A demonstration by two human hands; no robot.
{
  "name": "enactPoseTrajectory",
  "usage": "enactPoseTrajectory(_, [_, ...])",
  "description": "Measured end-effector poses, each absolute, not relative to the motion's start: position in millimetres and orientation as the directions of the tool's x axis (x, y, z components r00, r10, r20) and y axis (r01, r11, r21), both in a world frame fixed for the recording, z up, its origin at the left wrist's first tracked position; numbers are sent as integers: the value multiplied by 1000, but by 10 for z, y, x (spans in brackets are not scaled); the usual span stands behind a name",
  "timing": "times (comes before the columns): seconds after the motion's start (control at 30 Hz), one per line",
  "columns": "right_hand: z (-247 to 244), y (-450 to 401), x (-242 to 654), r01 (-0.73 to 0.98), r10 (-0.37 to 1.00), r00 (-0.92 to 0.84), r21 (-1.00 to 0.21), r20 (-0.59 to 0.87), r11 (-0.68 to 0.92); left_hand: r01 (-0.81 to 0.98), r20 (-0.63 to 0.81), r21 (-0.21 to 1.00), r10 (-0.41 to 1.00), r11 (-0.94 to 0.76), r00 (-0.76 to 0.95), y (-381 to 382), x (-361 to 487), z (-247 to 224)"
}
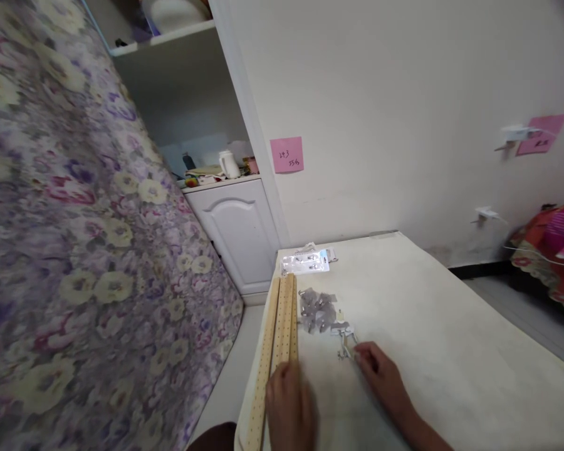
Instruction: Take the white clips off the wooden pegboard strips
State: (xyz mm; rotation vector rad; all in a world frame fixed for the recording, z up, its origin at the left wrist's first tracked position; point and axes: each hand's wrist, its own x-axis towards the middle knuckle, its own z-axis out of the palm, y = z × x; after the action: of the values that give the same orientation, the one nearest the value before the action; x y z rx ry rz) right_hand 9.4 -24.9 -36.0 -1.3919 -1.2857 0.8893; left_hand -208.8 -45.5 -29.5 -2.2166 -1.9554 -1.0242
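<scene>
Long pale wooden strips (281,313) with rows of small holes lie side by side along the table's left edge. My left hand (289,404) is closed around the near part of the rightmost strip (294,313), blurred by motion. Its fingers hide that part of the wood. To the right, my right hand (378,369) is pinched at the edge of a small group of light-coloured pieces (346,341); what is between its fingertips is too small to name. Small clear bags (318,310) with metal bits inside lie between the strips and these pieces.
A clear plastic package (305,262) lies at the table's (432,351) far end. A floral curtain (98,250) hangs at left, beside a white cupboard (242,235). The wall ahead bears a pink note (286,155); plugs with cables (486,213) are at right.
</scene>
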Motion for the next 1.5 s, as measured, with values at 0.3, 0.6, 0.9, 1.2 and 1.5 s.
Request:
enactPoseTrajectory(0.3, [-320, 812, 364, 605, 975, 192, -796, 114, -26, 765, 361, 513, 906, -391, 221, -349, -1516, -638])
enactPoseTrajectory(0.6, [-338, 1164, 256, 588, 984, 175, -798, -36, -134, 739, 272, 579, 936, -344, 223, -308, -1505, -520])
enactPoseTrajectory(0.9, [-394, 832, 568, 376, 993, 74, -919, -95, -116, 724, 315, 575, 920, -380, 233, -267, -1523, -533])
enactPoseTrajectory(1.2, [-493, 240, 482, 196, 997, 56, -979, -43, -54, 737, 318, 575, 927, -355, 199, -283, -1452, -550])
enactPoseTrajectory(1.5, [-435, 68, 462, 219, 993, 109, -975, 51, 26, 855, 133, 466, 973, -228, 187, -231, -1389, -400])
